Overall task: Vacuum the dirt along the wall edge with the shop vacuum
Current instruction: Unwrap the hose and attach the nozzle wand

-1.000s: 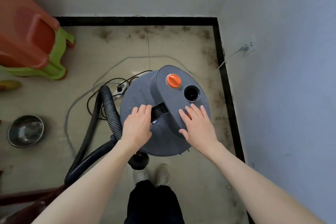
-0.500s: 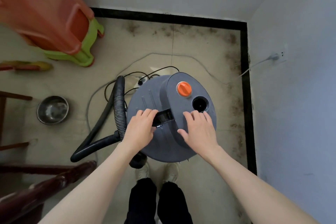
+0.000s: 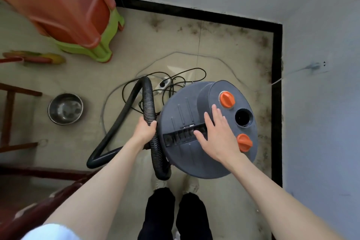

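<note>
The grey shop vacuum (image 3: 187, 154) stands on the floor in front of my feet, with two orange knobs and a round black port on its lid. My right hand (image 3: 218, 134) lies flat on the lid beside the recessed handle, fingers straight. My left hand (image 3: 145, 129) grips the black ribbed hose (image 3: 148, 99) at the vacuum's left side. The hose loops out to the left over the floor and back. Dark dirt (image 3: 263, 60) speckles the floor along the black skirting at the far and right walls.
Black and grey cables and a white power strip (image 3: 164, 84) lie behind the vacuum; a cord runs to a wall socket (image 3: 319, 65). Stacked orange and green stools (image 3: 81, 25) stand far left. A steel bowl (image 3: 65, 108) and dark wooden furniture (image 3: 11, 119) are at the left.
My left hand left the lid's handle recess and took hold of the hose. My right hand slid across the lid. The view shifted, and a second orange knob now shows.
</note>
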`<state>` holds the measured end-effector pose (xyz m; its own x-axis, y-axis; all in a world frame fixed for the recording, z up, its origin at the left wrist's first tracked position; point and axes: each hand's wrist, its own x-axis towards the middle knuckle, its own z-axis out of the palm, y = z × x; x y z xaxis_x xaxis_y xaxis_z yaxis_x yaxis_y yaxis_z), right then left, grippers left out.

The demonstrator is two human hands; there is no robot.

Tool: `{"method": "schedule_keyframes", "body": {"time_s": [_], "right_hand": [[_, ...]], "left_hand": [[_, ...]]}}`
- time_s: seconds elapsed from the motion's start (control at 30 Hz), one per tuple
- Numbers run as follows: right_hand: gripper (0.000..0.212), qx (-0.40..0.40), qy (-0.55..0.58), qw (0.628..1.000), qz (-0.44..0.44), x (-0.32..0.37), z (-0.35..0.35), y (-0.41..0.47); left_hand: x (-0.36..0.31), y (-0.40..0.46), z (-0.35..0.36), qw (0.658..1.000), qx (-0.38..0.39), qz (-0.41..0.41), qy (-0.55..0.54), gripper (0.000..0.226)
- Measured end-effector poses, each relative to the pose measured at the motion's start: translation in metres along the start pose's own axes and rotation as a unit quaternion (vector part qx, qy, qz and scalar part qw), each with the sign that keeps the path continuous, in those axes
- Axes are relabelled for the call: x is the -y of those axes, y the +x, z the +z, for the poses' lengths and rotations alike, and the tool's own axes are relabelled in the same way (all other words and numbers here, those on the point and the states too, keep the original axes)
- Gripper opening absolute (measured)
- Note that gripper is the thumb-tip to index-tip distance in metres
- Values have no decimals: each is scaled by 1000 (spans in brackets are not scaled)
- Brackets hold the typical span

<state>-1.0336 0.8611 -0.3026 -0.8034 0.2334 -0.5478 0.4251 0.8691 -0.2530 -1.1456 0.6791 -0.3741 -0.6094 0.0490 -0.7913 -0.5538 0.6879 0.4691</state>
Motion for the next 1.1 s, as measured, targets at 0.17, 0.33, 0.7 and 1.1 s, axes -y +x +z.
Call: {"method": "schedule_keyframes", "body": {"time_s": [0.17, 0.33, 0.7, 1.1], "right_hand": [[67, -21, 0, 1000, 19, 8, 2, 1], [66, -14, -7, 999, 39, 14, 6, 4], [57, -51, 20, 998, -22, 49, 24, -22], [51, 226, 215, 949, -47, 73, 89, -74]], "left_hand": [[3, 16, -6, 993, 54, -80, -63, 37], [10, 17, -13, 996, 63, -43, -40, 24], [38, -24, -30, 995, 40, 44, -74, 25], [57, -90, -31, 980, 25, 130, -146, 14]]}}
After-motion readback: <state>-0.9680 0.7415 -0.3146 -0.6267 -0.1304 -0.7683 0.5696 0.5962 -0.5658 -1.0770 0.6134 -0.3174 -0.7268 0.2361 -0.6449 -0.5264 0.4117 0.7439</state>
